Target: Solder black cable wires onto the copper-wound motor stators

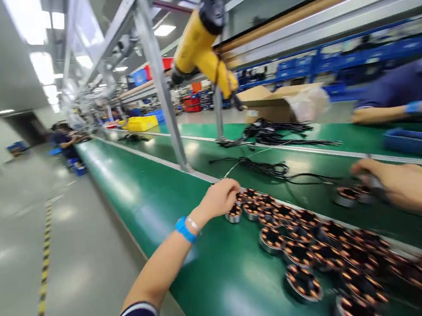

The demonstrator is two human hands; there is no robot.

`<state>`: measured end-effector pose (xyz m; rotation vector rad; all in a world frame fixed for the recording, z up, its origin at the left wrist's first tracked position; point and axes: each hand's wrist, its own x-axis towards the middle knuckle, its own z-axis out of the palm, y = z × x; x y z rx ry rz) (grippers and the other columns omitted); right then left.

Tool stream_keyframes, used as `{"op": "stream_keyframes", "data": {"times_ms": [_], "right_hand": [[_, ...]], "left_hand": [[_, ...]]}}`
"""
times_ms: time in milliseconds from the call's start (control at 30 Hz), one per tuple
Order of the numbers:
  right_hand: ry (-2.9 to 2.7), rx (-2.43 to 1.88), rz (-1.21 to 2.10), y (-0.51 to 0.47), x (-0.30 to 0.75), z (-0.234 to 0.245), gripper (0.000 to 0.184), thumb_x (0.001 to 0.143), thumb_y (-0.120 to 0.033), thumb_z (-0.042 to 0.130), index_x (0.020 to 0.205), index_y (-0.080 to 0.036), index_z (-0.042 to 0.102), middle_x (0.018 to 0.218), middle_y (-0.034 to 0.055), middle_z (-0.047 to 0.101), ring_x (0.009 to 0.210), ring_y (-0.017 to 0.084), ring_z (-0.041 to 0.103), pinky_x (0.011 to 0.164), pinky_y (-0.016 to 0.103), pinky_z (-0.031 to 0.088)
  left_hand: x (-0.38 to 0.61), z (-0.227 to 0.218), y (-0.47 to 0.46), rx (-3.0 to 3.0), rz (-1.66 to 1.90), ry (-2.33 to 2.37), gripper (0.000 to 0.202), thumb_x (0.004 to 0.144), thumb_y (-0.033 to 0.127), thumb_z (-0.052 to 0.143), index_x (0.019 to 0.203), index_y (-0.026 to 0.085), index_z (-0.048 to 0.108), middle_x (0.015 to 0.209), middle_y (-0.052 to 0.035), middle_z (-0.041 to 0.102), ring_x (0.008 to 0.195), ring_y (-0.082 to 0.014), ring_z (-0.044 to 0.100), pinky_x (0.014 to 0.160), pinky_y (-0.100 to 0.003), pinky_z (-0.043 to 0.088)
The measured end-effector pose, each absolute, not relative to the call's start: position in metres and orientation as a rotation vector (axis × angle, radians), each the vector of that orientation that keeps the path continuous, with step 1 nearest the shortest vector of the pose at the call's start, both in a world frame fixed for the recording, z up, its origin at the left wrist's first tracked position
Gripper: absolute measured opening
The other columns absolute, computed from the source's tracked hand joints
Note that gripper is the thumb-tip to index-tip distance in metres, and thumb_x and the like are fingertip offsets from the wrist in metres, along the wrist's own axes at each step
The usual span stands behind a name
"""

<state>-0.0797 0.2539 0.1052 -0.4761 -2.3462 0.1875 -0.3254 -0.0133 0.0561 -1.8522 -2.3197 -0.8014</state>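
My left hand [221,196], with a blue band at the wrist, reaches to the far end of a group of motor stators. Its fingers are curled down over a motor stator [238,197] there, mostly hidden by the fingertips. Copper windings in metal rings mark the many stators [303,282] crowded on the green work surface. On the right, my right hand [378,176] is bent around a blurred silvery stator [377,190] on the belt beyond the divider. Just left of it sits another stator [345,196].
Black cables [270,168] lie on the middle belt and more beyond it. A yellow power tool [200,51] hangs beside a metal post [161,82]. Across the line are a cardboard box [270,107], a blue tray [416,140] and a co-worker's arm [386,113].
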Motion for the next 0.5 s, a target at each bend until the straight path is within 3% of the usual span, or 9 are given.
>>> {"op": "stream_keyframes", "data": {"times_ms": [67,133,167,233,367,500], "right_hand": [[-2.439,-0.549,0.097,0.223,-0.029,0.1,0.009,0.086,-0.026,0.066,0.088,-0.019,0.072,0.048,0.0051,0.057,0.036,0.013,0.049,0.043,0.028,0.029],[-2.474,-0.624,-0.01,0.179,0.024,0.096,0.023,0.09,-0.027,0.059,0.112,-0.024,0.067,0.075,0.0082,0.066,0.067,0.019,0.063,0.057,0.03,0.044],[-2.484,-0.6,-0.096,0.155,0.048,0.093,0.028,0.093,-0.026,0.054,0.119,-0.022,0.064,0.083,0.009,0.063,0.073,0.02,0.062,0.062,0.032,0.047],[-2.426,-0.639,-0.185,0.114,0.091,0.083,0.031,0.096,-0.023,0.049,0.125,-0.02,0.06,0.088,0.0075,0.057,0.073,0.018,0.058,0.063,0.031,0.05],[-2.195,-0.754,-0.287,0.073,0.168,0.047,0.034,0.095,-0.023,0.049,0.128,-0.022,0.057,0.084,0.0037,0.052,0.07,0.016,0.056,0.062,0.029,0.052],[-2.082,-0.837,-0.308,0.074,0.214,0.0,0.04,0.094,-0.016,0.051,0.134,-0.019,0.052,0.097,0.0084,0.059,0.082,0.019,0.061,0.07,0.031,0.056]], "left_hand": [[-0.297,0.055,-0.034,-1.917,-0.886,-2.252,0.018,0.089,0.014,0.042,0.087,0.021,0.058,0.086,-0.0039,0.067,0.078,-0.0167,0.062,0.075,-0.03,0.052],[-0.275,0.051,-0.049,-2.027,-0.967,-2.16,0.018,0.089,0.016,0.04,0.084,0.024,0.055,0.082,-0.0032,0.066,0.074,-0.0185,0.062,0.071,-0.033,0.052],[-0.268,0.047,-0.054,-2.106,-0.992,-2.111,0.016,0.088,0.018,0.042,0.084,0.026,0.054,0.079,-0.0022,0.065,0.07,-0.0191,0.062,0.068,-0.034,0.052],[-0.255,0.036,-0.056,-2.261,-0.977,-2.034,0.01,0.083,0.022,0.048,0.081,0.031,0.052,0.066,0.0019,0.059,0.055,-0.0188,0.057,0.055,-0.032,0.05],[-0.217,0.012,-0.047,-2.424,-0.849,-1.734,0.02,0.073,0.014,0.048,0.085,0.03,0.05,0.063,0.0023,0.061,0.055,-0.0202,0.062,0.052,-0.031,0.049],[-0.171,0.004,-0.037,-2.45,-0.817,-1.568,0.016,0.087,0.014,0.042,0.086,0.024,0.053,0.062,0.0022,0.065,0.053,-0.0158,0.064,0.052,-0.025,0.048]]}}
